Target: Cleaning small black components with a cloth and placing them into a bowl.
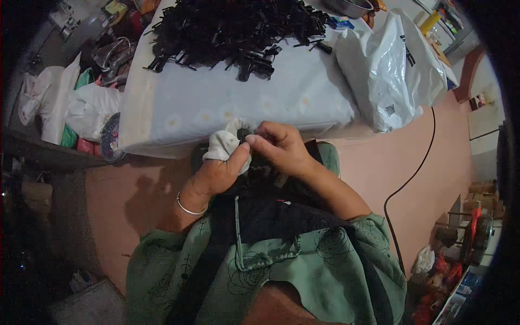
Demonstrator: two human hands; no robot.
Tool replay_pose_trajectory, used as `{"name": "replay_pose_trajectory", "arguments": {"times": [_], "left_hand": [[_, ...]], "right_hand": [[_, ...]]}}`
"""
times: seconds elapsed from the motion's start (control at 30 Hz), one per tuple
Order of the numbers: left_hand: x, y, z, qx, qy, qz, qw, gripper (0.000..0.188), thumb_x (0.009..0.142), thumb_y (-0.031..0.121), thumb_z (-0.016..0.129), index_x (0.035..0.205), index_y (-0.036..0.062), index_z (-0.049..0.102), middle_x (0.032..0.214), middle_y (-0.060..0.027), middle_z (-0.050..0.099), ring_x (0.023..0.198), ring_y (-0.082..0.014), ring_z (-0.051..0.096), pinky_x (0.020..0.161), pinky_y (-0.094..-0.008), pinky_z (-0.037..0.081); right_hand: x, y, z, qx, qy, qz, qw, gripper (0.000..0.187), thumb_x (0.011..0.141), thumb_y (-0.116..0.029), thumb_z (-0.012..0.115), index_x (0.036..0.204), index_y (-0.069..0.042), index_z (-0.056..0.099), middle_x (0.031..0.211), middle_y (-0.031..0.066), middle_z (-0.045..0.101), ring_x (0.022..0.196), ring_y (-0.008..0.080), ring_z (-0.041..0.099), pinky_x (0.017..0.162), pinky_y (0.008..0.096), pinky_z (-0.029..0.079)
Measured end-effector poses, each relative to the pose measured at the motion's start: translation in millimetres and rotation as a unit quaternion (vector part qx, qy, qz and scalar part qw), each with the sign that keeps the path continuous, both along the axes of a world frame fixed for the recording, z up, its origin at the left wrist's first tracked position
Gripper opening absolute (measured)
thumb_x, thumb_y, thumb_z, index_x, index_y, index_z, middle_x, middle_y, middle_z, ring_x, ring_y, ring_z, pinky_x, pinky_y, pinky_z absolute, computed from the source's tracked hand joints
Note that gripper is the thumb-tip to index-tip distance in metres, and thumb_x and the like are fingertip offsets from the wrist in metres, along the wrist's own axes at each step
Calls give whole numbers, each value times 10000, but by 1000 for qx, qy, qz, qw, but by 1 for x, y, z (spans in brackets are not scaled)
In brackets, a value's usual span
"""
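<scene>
In front of the table's near edge my two hands meet. My left hand [222, 172], with a silver bangle at the wrist, is closed around a bunched white cloth [222, 144]. A small dark piece [244, 132] shows at the cloth's right side, between the two hands; its kind is too small to tell. My right hand [283, 147] is closed in a pinch against that piece, thumb and fingertips together, and what lies inside the pinch is hidden. Beyond them, a large heap of black plastic parts [238, 32] lies on the table.
A pale flowered cloth [303, 81] covers the table. On its right stands a big white plastic bag [374, 70], with a metal bowl [349, 6] behind. White bags [95, 111] crowd the left side. A black cable [409, 181] crosses the pink floor [368, 168] at right.
</scene>
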State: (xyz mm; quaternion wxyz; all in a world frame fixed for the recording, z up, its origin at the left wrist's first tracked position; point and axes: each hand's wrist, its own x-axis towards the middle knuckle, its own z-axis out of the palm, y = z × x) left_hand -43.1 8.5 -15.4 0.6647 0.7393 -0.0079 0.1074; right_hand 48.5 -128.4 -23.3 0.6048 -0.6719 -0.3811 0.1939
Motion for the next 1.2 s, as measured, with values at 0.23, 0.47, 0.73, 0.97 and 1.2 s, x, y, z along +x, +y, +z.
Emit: {"name": "replay_pose_trajectory", "arguments": {"times": [0.23,0.47,0.73,0.97,1.2], "left_hand": [[1,-4,6,-68,102,78,989,274,817,22,483,1079,-2,405,827,-63,475,732,-113,475,640,-255,419],[5,0,-37,164,-137,127,969,227,786,33,497,1003,-20,454,887,-228,512,852,-360,514,762,-389,412],[10,21,7,373,-5,25,927,384,803,181,554,1138,8,483,1028,-197,538,943,-310,527,816,-350,424],[11,22,-4,320,1,85,944,317,813,187,565,1087,29,545,919,-155,586,829,-253,569,757,-331,442],[14,26,-6,133,87,101,982,281,854,169,549,1097,28,546,713,4,559,657,-62,489,587,-216,410]], "right_hand": [[4,0,6,-52,-105,23,993,258,880,-203,501,732,9,508,553,142,434,484,167,402,479,322,373],[1,12,-12,-40,2,25,999,284,887,-219,494,723,11,522,549,135,472,506,133,398,500,340,393],[77,20,7,-191,-229,-205,932,222,825,-249,569,874,-32,576,658,137,577,606,233,551,569,347,429],[110,33,-10,-270,-341,-179,882,331,749,-265,601,989,-43,547,714,175,599,691,346,580,617,423,447],[75,-2,9,-201,-234,-140,941,266,771,-180,595,961,-7,527,686,164,583,628,328,570,565,379,441]]}}
